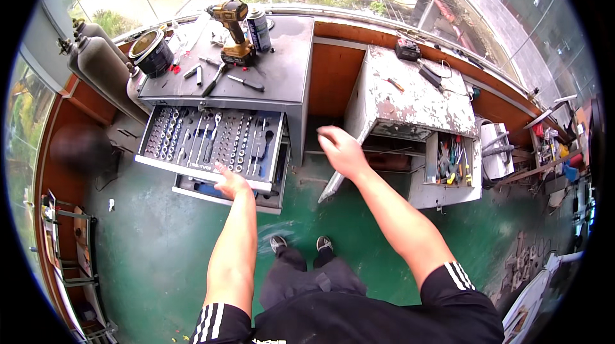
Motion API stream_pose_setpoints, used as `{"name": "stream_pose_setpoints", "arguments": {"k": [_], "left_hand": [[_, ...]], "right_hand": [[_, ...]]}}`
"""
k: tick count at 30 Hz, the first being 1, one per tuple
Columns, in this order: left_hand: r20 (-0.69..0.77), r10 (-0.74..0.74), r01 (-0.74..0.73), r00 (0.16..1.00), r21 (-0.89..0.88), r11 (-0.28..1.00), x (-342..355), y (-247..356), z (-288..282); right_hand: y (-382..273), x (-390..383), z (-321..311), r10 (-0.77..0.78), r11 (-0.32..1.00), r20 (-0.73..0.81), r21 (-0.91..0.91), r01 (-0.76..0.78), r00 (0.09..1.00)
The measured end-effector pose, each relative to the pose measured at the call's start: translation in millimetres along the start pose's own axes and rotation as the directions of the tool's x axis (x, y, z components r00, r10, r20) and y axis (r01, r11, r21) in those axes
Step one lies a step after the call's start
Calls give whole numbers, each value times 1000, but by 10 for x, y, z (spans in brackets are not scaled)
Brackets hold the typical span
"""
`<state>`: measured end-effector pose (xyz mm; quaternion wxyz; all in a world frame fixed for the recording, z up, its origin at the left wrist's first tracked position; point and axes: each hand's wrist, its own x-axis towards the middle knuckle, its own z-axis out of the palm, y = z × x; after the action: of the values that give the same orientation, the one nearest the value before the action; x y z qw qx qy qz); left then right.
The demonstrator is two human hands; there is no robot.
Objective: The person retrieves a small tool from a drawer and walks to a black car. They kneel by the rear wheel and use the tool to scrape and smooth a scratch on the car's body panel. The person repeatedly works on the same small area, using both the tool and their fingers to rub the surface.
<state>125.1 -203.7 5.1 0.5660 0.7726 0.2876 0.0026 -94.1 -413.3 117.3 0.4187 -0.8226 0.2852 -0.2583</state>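
Observation:
My left hand is at the front lip of the upper tool drawer, fingers over the edge and thumb in front. The drawer is pulled out. Rows of sockets and a ratchet wrench lie in its tray. My right hand hangs in the air between the grey tool cabinet and the open door of a worn white cabinet. Its fingers are loosely bent and slightly apart, with nothing visible in them. A lower drawer stands partly out beneath the first.
On the grey top stand a cordless drill, a spray can and a paint can. Gas cylinders are at the left. Screwdrivers fill a compartment of the white cabinet. The floor is green.

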Motion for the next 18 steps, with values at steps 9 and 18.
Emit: {"name": "stream_pose_setpoints", "arguments": {"k": [9,18], "left_hand": [[469,331,-292,819,-154,944,156,-722,957],[484,63,-245,873,325,913,829,-2329,659]], "right_hand": [[29,2144,1181,-114,714,-256,-693,-100,960],[148,2114,1437,-99,637,-215,-764,-104,972]]}}
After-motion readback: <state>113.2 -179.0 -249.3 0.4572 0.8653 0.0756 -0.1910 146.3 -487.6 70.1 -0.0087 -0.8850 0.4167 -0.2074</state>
